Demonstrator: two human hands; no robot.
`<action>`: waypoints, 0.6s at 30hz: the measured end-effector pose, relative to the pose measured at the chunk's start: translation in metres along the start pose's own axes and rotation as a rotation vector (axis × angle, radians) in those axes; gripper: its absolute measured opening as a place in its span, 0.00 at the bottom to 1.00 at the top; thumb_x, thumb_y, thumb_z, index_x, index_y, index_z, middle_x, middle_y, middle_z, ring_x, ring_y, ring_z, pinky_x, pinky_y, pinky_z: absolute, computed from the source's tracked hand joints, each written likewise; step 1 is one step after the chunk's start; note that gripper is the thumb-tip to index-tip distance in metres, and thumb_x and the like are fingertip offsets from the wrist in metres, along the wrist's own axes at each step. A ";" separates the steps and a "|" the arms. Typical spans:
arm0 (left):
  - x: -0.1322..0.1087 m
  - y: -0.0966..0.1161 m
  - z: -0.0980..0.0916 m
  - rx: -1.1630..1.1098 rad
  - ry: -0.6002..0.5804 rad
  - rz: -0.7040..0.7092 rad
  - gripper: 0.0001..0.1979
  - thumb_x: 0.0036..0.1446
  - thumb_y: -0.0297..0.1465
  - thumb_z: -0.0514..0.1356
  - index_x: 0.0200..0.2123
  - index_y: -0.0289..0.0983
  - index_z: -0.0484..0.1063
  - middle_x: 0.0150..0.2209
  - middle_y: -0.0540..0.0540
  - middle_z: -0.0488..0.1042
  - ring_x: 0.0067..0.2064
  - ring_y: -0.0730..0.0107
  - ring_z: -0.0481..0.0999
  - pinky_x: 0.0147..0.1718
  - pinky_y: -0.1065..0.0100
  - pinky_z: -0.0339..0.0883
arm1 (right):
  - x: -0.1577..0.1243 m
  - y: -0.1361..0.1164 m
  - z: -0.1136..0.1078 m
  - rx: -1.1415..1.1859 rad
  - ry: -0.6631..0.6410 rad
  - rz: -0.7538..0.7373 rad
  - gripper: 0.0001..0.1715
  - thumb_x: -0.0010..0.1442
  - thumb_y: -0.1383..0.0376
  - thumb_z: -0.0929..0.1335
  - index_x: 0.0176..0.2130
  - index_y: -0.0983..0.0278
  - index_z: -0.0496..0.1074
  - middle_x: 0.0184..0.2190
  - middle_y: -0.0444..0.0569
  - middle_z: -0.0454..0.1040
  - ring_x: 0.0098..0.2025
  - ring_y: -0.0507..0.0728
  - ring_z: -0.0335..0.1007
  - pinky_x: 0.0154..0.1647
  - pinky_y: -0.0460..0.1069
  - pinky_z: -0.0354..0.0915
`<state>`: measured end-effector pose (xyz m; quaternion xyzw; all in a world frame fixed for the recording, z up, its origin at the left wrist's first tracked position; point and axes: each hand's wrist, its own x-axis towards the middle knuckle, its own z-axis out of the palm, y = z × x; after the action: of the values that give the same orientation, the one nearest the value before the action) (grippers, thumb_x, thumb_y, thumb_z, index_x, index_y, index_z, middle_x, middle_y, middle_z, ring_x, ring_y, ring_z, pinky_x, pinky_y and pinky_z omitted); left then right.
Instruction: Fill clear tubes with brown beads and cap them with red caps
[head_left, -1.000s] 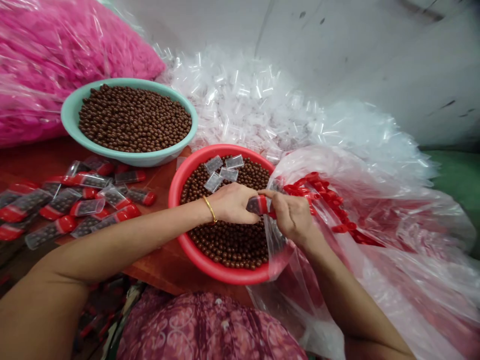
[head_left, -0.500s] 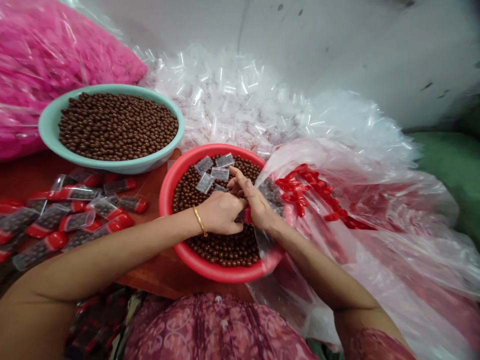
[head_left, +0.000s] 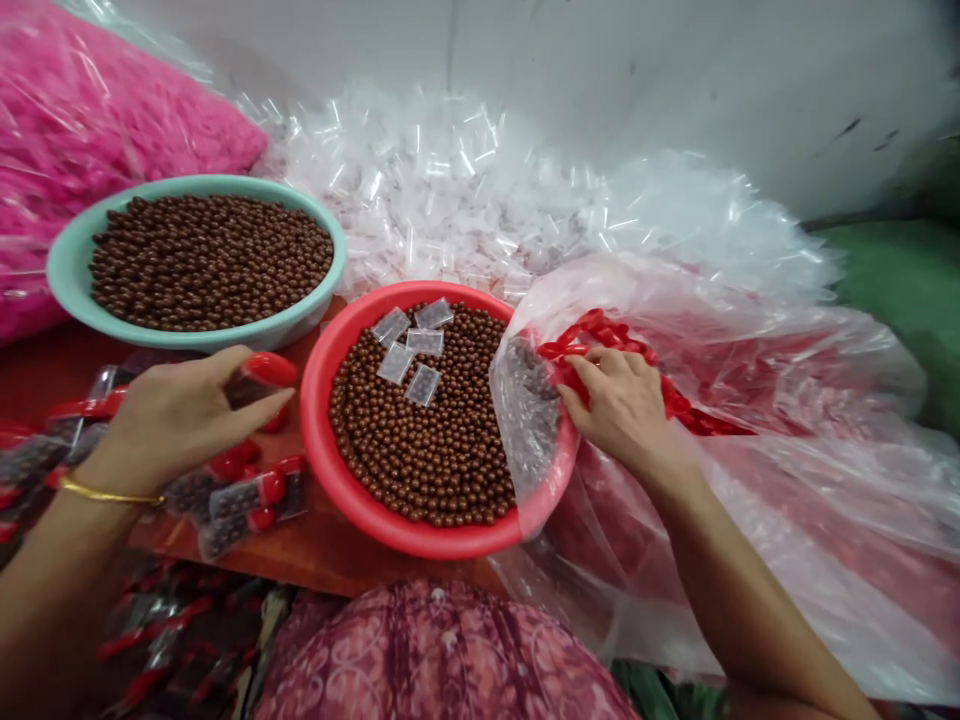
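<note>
The head camera looks forward and down (from nearby).

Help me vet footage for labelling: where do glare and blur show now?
Head view, back: bright glare streaks the clear plastic pile; head view, bottom left: capped tubes look dim and blurred; head view, centre: brown balls in the red bowl look sharper.

Pretty dim, flat light here. Glare streaks all over the clear tubes (head_left: 420,180) and shiny dots on the balls (head_left: 420,460). Wide-angle stretch at the edges, wall (head_left: 570,90) goes soft, lower left's murky.
</note>
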<state>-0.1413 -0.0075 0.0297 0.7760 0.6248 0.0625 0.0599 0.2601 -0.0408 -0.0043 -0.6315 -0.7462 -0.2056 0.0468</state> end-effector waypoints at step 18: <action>0.060 0.116 0.055 0.184 -0.289 0.443 0.17 0.60 0.36 0.53 0.46 0.30 0.68 0.42 0.35 0.75 0.44 0.55 0.76 0.39 0.63 0.68 | -0.033 0.011 0.006 0.095 0.153 0.084 0.20 0.58 0.55 0.65 0.42 0.68 0.73 0.42 0.61 0.75 0.41 0.65 0.71 0.40 0.56 0.65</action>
<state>-0.0074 0.0255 -0.0037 0.8968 0.4278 -0.0942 0.0622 0.2782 -0.0676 -0.0183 -0.6416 -0.7223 -0.2156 0.1421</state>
